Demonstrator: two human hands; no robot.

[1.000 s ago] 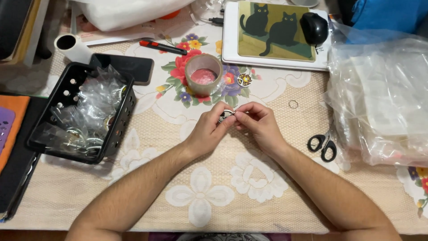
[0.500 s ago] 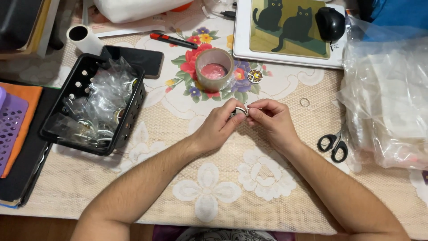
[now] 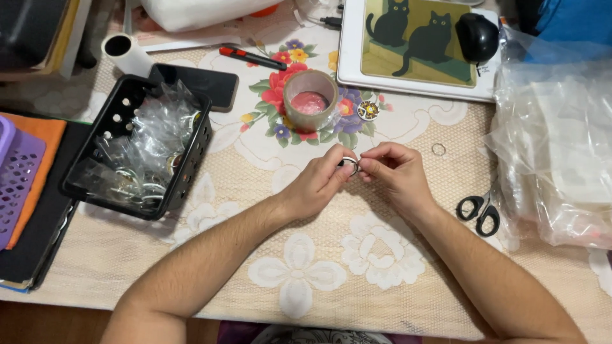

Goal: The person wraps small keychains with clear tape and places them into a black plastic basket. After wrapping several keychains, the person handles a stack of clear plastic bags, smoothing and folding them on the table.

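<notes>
Unmoved since before, left hand (image 3: 319,181) and right hand (image 3: 395,172) both pinch one metal ring (image 3: 349,165).

The frame is filled by a table (image 3: 191,299) covered with a beige lace cloth (image 3: 395,267) patterned with white flowers; a bright floral print (image 3: 271,95) is seen at upper centre. Even, soft light is cast. A strip of brown floor (image 3: 57,322) is seen at lower left.

Before you, tape roll (image 3: 310,99) at twelve o'clock, black basket (image 3: 191,167) of plastic bags at nine, scissors (image 3: 478,210) at three, cat mousepad (image 3: 417,41) at one, phone (image 3: 201,83) at eleven.
</notes>
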